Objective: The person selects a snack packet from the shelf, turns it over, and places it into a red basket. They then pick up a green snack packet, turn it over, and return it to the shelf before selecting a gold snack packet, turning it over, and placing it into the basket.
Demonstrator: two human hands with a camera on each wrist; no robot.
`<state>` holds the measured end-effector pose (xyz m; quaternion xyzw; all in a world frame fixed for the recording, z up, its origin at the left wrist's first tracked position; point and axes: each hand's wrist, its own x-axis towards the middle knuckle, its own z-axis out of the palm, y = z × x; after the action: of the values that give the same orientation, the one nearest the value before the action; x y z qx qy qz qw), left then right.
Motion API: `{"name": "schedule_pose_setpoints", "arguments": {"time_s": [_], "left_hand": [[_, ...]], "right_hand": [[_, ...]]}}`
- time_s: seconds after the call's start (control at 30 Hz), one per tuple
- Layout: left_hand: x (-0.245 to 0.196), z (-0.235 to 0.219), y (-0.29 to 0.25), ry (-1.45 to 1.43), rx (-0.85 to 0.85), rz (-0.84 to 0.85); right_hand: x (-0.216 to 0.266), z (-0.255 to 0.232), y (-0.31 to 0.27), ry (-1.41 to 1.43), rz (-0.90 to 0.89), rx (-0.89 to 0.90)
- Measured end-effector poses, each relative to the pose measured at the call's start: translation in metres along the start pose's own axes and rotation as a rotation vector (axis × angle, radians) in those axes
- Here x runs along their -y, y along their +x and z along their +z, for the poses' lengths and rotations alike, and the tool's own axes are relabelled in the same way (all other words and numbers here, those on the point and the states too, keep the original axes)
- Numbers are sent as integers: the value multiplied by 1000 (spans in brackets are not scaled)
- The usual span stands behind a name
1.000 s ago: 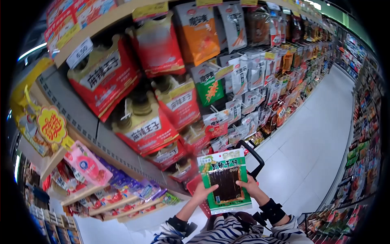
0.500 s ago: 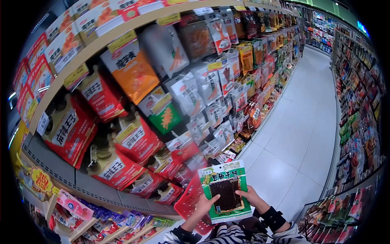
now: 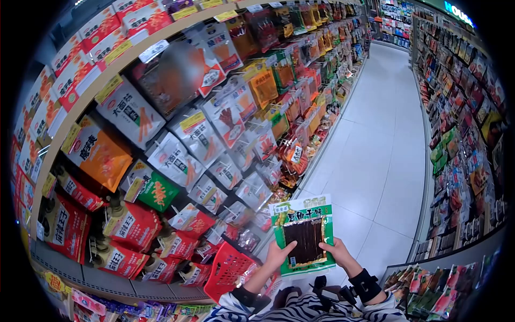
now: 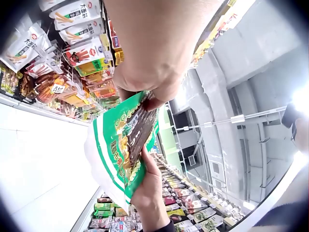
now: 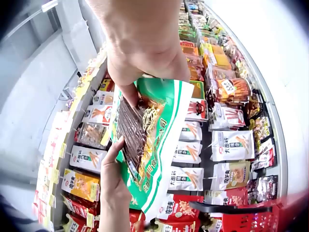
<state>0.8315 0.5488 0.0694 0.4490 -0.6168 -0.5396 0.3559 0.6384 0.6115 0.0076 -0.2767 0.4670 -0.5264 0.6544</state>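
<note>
Shelf racks (image 3: pixel 177 134) shifted leftward, hands holding green snack packet (image 3: pixel 304 234), red basket (image 3: pixel 228 269) below

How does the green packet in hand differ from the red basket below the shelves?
The green packet is flat, printed, with a dark window, and pinched upright by the left hand and right hand. The red basket is an open plastic lattice, tilted, and no hand holds it. Both sit low in the head view.

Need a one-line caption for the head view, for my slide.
Both hands, left hand and right hand, hold a green snack packet in a shop aisle, above a red basket.
</note>
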Motion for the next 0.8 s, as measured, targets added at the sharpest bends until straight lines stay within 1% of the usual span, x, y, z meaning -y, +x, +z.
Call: {"name": "schedule_pose_setpoints", "arguments": {"time_s": [0.03, 0.1, 0.2, 0.3, 0.33, 0.37, 0.4, 0.43, 0.5, 0.57, 0.63, 0.7, 0.73, 0.8], "left_hand": [[-6, 10, 9, -10, 19, -28], [-7, 27, 28, 2, 23, -13], [-16, 49, 56, 10, 43, -40], [-26, 68, 90, -8, 31, 75], [-27, 71, 103, 2, 82, 58], [-24, 75, 119, 28, 98, 73], [-23, 80, 135, -14, 113, 54], [-24, 86, 154, -57, 128, 37], [-25, 94, 197, -180, 189, 78], [-32, 104, 242, -262, 191, 200], [-39, 111, 287, -231, 174, 269], [-55, 117, 334, -196, 156, 339], [-72, 121, 349, -258, 169, 308], [-78, 131, 387, -226, 169, 294]], "right_hand": [[8, -9, 0, -2, -23, -14], [28, -22, 3, -11, -76, -43], [50, -44, 14, -16, -113, -73], [71, -67, 35, -53, -156, -111], [76, -78, 45, -87, -166, -138], [85, -85, 55, -121, -176, -164], [95, -89, 70, -54, -266, -203], [110, -98, 84, -46, -290, -231], [155, -110, 118, -25, -404, -256], [205, -123, 149, -62, -495, -269], [250, -133, 183, -27, -552, -242], [286, -141, 215, 5, -588, -218], [298, -147, 231, 9, -581, -213], [317, -162, 261, 19, -565, -205]]}}
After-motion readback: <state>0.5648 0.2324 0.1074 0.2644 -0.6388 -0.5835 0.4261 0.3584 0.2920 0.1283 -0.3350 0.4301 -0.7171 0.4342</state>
